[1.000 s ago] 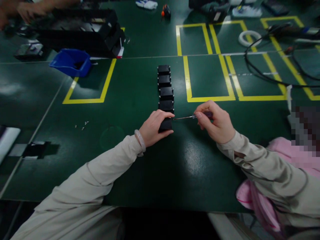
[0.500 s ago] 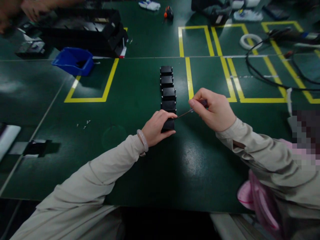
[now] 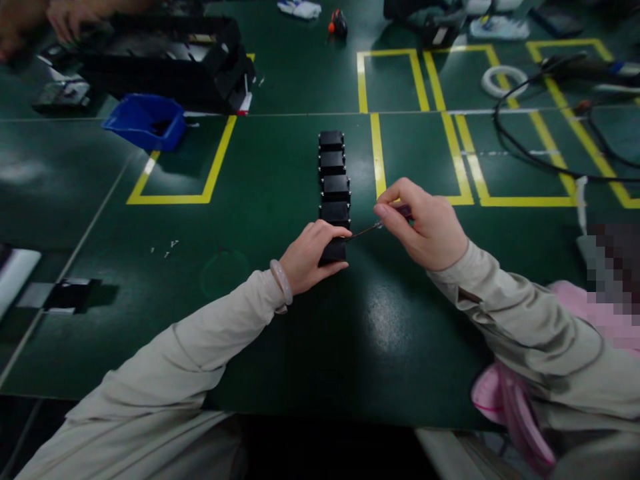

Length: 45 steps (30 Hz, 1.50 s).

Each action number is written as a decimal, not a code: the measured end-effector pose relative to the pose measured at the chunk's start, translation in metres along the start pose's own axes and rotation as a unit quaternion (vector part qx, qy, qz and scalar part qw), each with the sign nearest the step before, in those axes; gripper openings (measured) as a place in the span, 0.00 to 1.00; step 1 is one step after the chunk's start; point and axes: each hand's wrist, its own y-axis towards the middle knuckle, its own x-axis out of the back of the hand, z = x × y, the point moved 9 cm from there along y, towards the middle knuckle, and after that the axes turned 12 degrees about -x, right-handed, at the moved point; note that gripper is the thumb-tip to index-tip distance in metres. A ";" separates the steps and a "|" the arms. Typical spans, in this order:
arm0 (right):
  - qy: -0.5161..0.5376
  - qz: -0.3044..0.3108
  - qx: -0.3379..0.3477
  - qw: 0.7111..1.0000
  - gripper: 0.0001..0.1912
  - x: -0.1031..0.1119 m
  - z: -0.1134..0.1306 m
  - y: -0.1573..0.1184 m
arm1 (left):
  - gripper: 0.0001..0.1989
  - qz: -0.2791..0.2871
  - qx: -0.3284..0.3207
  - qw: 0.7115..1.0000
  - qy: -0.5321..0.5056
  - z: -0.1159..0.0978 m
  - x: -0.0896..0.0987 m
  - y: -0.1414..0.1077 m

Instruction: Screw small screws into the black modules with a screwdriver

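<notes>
Several small black blocks (image 3: 335,184) with bright screws along their sides stand in a row on the green table. My left hand (image 3: 311,257) grips the nearest black block (image 3: 333,251) between thumb and fingers, covering part of it. In my right hand (image 3: 425,223) is a screwdriver (image 3: 367,231), its handle pinched in the fingers. The thin shaft points left, and its tip meets the right side of that nearest block, by my left fingertips. Whether a screw sits under the tip is too small to tell.
Loose screws (image 3: 171,248) lie left of my left hand. A blue bin (image 3: 145,122) stands beyond them, by a long black housing (image 3: 165,73) where another person's hand (image 3: 70,19) rests. A white tape roll (image 3: 504,81) and black cable (image 3: 505,133) lie at right.
My right hand has turned slightly around the screwdriver handle and shifted a little left. The left hand keeps its hold on the nearest block.
</notes>
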 end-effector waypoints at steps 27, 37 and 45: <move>-0.003 0.028 0.004 1.000 0.06 -0.003 0.003 -0.003 | 0.21 -0.001 0.000 1.000 -0.001 0.001 0.001 0.000; 0.019 0.048 -0.005 0.999 0.06 -0.003 0.001 0.000 | 0.21 0.001 0.008 1.000 -0.005 0.001 0.000 0.000; -0.011 0.040 0.007 0.999 0.04 -0.003 0.003 -0.002 | 0.21 0.000 0.002 1.000 0.000 0.000 0.000 0.000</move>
